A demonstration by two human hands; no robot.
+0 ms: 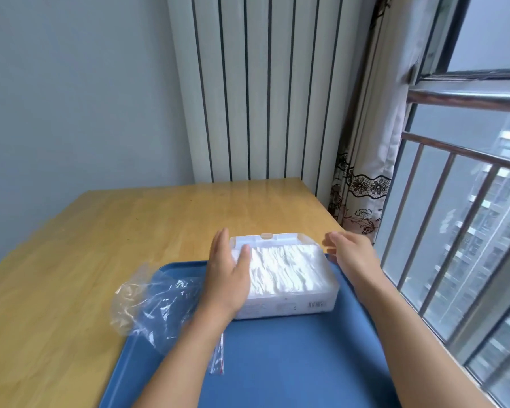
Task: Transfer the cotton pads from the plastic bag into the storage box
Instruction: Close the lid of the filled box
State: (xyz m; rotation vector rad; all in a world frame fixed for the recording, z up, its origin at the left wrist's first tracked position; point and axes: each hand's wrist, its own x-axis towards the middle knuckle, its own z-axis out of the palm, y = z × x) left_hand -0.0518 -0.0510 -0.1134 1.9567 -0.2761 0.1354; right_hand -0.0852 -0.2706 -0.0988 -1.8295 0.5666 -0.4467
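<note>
Pads [283, 267] fill the storage box [289, 307] between 2 relaxed, empty hands — left hand [228, 278] touching them, right hand [352, 254] just beside; plastic bag [156, 301] lies left — box's long axis runs hand to hand.

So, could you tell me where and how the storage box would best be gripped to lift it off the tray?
Probably by its two short ends, from above. The storage box lies flat on the blue tray, its top filled with cotton pads; the left hand and right hand already flank those ends.
</note>
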